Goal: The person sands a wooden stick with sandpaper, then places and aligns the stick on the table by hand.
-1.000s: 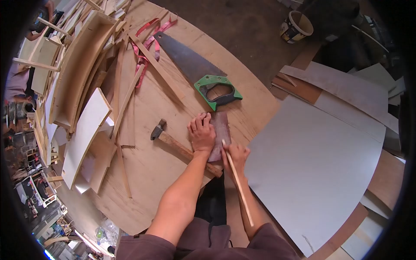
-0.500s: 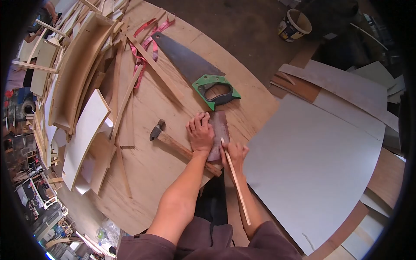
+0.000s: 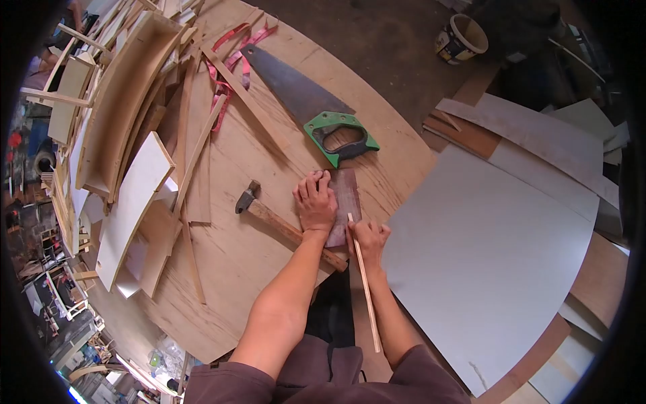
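A dark reddish-brown flat piece (image 3: 346,195) lies on the plywood surface (image 3: 235,283). My left hand (image 3: 315,205) presses on its left side, fingers slightly bent. My right hand (image 3: 369,239) is closed round a thin wooden strip (image 3: 367,296), whose upper end rests on the flat piece while the rest runs back toward my body. A hammer (image 3: 282,226) lies left of my hands, its handle passing close to my left wrist. Beyond my hands is a handsaw (image 3: 306,94) with a green and black handle.
Pink-red tape (image 3: 222,84) and wooden strips (image 3: 245,108) lie at the back. Curved wooden frames and offcuts (image 3: 134,215) are piled on the left. A large pale board (image 3: 491,262) is on the right. A bucket (image 3: 461,39) stands on the floor; part of another person (image 3: 50,57) shows top left.
The view has shifted slightly. Both hands remain at the flat piece, and my right hand still holds the strip, which now stands a little steeper in view.
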`<state>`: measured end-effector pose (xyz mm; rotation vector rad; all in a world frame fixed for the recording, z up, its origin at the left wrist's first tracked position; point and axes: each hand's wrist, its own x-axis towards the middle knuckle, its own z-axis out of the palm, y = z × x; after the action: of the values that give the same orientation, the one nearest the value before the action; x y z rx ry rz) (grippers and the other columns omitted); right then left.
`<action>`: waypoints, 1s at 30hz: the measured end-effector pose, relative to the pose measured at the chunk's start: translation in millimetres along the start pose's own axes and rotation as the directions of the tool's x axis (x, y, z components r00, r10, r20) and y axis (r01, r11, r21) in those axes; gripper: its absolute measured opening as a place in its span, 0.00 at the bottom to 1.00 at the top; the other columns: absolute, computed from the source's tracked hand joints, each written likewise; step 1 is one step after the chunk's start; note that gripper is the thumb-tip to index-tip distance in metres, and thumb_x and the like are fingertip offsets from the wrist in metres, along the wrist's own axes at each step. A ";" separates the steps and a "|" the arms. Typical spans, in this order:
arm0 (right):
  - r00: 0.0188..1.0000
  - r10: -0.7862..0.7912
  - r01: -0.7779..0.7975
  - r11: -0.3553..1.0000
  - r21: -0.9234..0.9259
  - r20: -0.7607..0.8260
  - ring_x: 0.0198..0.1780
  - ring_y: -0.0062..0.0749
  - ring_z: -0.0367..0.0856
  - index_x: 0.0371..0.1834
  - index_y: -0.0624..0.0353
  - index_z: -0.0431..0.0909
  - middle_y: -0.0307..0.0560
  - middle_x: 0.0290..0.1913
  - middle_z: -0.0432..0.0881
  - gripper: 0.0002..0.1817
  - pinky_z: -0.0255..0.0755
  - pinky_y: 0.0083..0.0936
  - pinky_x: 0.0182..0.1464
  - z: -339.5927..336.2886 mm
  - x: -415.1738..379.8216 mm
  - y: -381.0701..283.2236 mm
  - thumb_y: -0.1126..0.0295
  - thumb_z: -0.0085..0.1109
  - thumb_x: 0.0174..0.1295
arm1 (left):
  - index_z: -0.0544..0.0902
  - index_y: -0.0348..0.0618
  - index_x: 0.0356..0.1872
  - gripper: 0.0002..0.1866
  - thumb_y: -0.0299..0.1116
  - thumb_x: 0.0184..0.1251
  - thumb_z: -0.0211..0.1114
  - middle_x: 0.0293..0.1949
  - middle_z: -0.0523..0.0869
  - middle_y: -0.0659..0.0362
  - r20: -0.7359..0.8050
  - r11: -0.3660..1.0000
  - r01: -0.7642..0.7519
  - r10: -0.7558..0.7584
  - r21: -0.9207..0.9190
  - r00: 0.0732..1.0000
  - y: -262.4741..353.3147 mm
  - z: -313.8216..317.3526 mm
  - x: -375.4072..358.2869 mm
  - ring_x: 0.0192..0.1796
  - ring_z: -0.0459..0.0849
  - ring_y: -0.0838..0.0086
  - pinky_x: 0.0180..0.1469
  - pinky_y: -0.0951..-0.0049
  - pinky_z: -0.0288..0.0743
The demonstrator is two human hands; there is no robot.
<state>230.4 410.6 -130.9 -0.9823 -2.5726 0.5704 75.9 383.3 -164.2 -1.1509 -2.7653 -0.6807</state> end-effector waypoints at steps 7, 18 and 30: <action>0.997 -0.073 0.073 0.997 -0.004 0.031 0.43 0.33 0.77 0.40 0.47 0.78 0.38 0.34 0.77 0.03 0.57 0.39 0.52 17.9 73.2 4.8 0.67 0.58 0.65 | 0.83 0.52 0.59 0.23 0.30 0.59 0.66 0.58 0.80 0.59 0.010 1.000 0.002 -0.002 0.019 1.000 0.2 1.6 -1.0 0.67 0.74 0.62 0.70 0.56 0.64; 0.997 -0.075 0.075 0.997 0.003 0.025 0.40 0.35 0.77 0.38 0.48 0.80 0.37 0.33 0.79 0.03 0.58 0.38 0.52 13.0 42.9 -3.5 0.70 0.63 0.63 | 0.84 0.52 0.59 0.23 0.28 0.59 0.66 0.58 0.80 0.61 0.005 1.000 -0.004 0.004 0.003 1.000 -1.4 3.7 -1.8 0.67 0.74 0.64 0.69 0.57 0.64; 0.989 -0.141 0.137 0.988 0.069 0.049 0.38 0.34 0.77 0.25 0.48 0.73 0.39 0.26 0.73 0.13 0.56 0.37 0.46 3.8 27.1 10.2 0.67 0.68 0.63 | 0.85 0.50 0.57 0.20 0.26 0.63 0.62 0.55 0.83 0.62 -0.024 1.000 -0.012 0.011 -0.011 1.000 1.1 -2.3 -2.1 0.64 0.77 0.65 0.68 0.59 0.66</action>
<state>215.3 435.2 -134.7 -0.7683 -2.6256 0.6468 77.9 381.7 -162.2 -1.1516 -2.7363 -0.7045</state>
